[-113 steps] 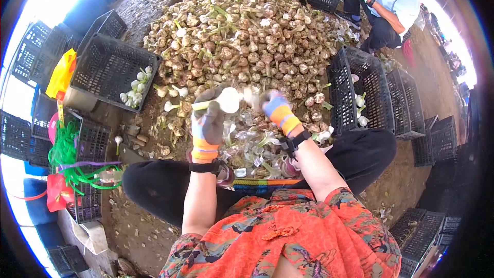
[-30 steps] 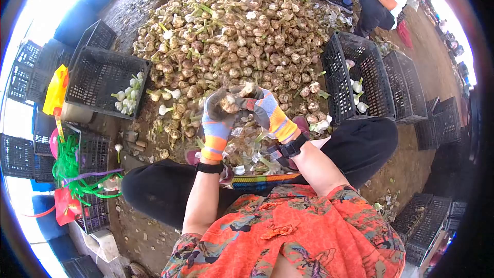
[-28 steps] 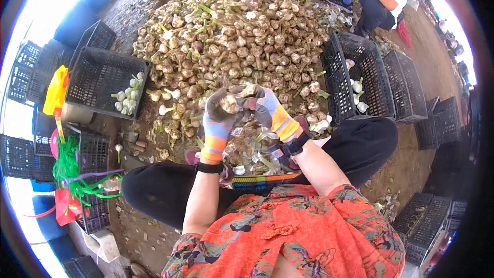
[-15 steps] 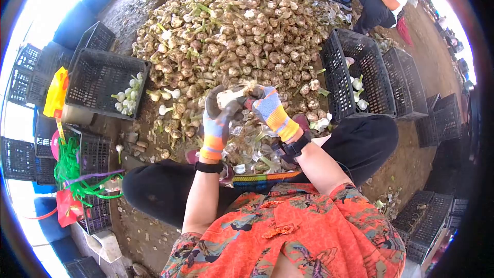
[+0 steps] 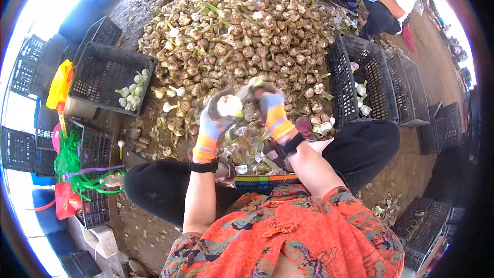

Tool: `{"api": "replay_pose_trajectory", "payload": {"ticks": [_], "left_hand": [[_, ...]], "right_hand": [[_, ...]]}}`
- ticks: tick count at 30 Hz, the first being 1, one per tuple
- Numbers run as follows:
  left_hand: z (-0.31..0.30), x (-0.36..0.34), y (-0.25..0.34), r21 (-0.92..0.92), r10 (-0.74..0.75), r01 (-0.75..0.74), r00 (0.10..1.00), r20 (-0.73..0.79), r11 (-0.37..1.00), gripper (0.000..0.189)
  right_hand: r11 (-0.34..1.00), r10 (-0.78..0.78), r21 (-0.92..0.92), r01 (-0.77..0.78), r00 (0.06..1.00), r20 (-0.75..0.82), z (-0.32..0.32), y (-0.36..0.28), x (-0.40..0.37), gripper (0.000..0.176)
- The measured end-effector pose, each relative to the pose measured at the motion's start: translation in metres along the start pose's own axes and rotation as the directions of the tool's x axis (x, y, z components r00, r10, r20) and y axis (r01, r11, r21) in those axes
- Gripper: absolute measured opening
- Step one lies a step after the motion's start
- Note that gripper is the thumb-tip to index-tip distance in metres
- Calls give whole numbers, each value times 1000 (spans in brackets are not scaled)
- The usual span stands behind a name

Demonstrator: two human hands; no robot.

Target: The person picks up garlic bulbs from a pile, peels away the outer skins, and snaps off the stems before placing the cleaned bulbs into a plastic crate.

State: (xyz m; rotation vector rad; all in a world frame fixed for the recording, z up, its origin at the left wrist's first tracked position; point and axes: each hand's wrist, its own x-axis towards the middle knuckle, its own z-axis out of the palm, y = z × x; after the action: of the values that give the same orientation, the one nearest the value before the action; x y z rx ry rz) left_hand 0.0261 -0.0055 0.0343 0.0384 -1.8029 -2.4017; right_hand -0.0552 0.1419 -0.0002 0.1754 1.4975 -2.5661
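Note:
My left hand [image 5: 216, 113], in a striped work glove with dark fingers, is closed around a white garlic bulb [image 5: 230, 106] with a short greenish stem end. Close by on its right is my right hand [image 5: 267, 104], gloved alike and blurred by motion. Its fingers are curled, and a pale stem scrap [image 5: 256, 81] shows at their tips; whatever else they hold is hidden. Both hands are over the near edge of a large heap of unpeeled garlic [image 5: 247, 31]. Loose skins [image 5: 242, 146] lie beneath them.
A black crate [image 5: 92, 85] at left holds several cleaned bulbs; another black crate [image 5: 368, 62] at right holds a few. Green netting and a yellow bag [image 5: 59, 85] hang at far left. A co-worker [image 5: 381, 0] sits at upper right. More crates [image 5: 422, 221] stand at lower right.
My right hand has drawn away from the bulb, and the stem has come off between them. The bulb, now white and short-stemmed, remains in my left hand. The view has shifted slightly.

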Motion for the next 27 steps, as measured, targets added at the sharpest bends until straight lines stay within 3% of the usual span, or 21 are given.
{"api": "replay_pose_trajectory", "payload": {"ticks": [1,3,4,5,6,7,8,9,10,11,13,14,15,17,18,19,22,24,25,26,27], "left_hand": [[-6,-3,-3,-10,1,0,999,52,1000,61],[7,-8,20,-98,28,-26,999,22,995,67],[6,-7,21,-70,37,-37,999,-1,997,71],[6,-7,21,-47,39,-40,999,-23,998,75],[-6,-3,9,420,192,-183,981,22,889,77],[-7,-3,2,414,183,-175,983,21,893,77],[-6,-2,-3,469,189,-166,982,-2,867,77],[-6,-1,-5,525,199,-156,980,-26,837,78],[5,-3,4,470,200,-165,980,-25,867,76],[8,-4,5,471,197,-163,980,-25,867,76],[12,-2,7,457,275,-248,961,9,854,75],[6,1,-3,446,201,-164,979,-36,880,73],[4,2,-8,442,201,-165,979,-34,882,73],[8,2,-1,209,58,-53,998,-14,977,53],[12,-3,2,194,93,-96,995,22,976,57],[11,-4,1,194,96,-98,995,23,976,57],[13,-6,10,536,274,-248,961,31,807,63],[18,-6,11,370,330,-263,935,-129,891,61],[18,-2,9,266,348,-291,915,-204,919,60],[17,-10,10,-199,102,-150,967,-233,969,49],[16,-9,9,-196,101,-149,967,-235,969,49]], "right_hand": [[999,29,-8,-33,958,-287,-8,10,19,12],[989,115,101,-108,991,-68,-25,-1,25,14],[981,193,-30,-193,939,284,-20,-8,29,23],[851,226,-524,24,885,408,-13,-8,24,26],[810,127,-562,167,886,445,-9,-5,15,28],[747,31,-592,304,873,487,4,-18,1,31],[742,33,-598,304,874,486,11,-30,-4,31],[666,-17,-593,452,804,594,18,-40,-7,31],[582,-55,-563,588,718,694,24,-48,-11,32],[583,-54,-563,586,720,692,31,-57,-17,32],[130,105,-695,708,687,719,42,-70,-24,34],[-19,134,-693,721,689,713,43,-68,-25,33],[-23,134,-695,719,691,710,45,-70,-26,33],[-110,205,-695,710,701,683,53,-78,-33,31],[-132,206,-687,714,698,686,56,-82,-35,32],[-134,204,-686,715,697,687,55,-81,-35,32],[-45,96,-705,707,706,702,49,-72,-28,30],[269,-71,-729,629,768,637,40,-63,-21,26],[270,-71,-727,632,766,639,39,-57,-20,26],[385,-136,-680,624,767,627,37,-50,-21,25],[494,-197,-618,611,772,605,35,-44,-22,25]]}}
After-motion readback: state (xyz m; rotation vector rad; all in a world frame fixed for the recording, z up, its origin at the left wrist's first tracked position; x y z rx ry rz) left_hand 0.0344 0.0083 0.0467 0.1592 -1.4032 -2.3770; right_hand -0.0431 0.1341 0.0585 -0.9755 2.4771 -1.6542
